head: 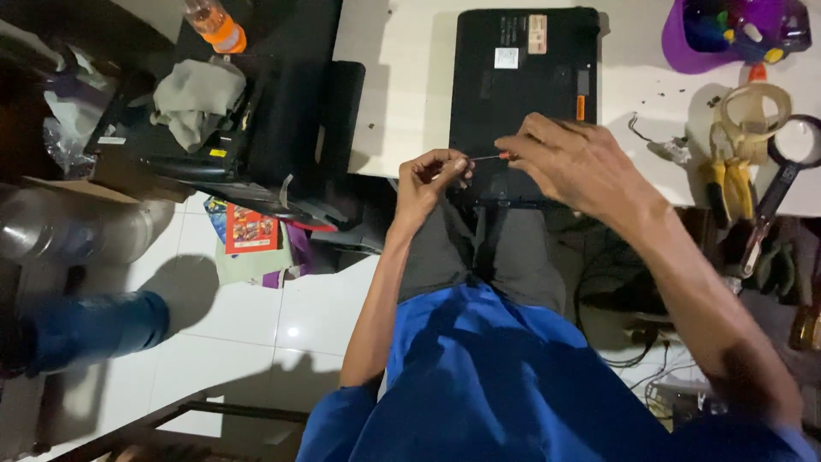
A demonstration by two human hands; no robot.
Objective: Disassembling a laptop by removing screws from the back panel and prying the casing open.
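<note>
Head view: both hands (pixel 513 167) pinch small screwdriver (pixel 489 157) over upturned laptop (pixel 522 77).

You see a dim, uneven picture: the white bench (pixel 402 77) is brightest, hard shadows fall leftward from things on it, a small glare spot shines on the floor tiles (pixel 293 331), and the edges go soft and murky.
</note>
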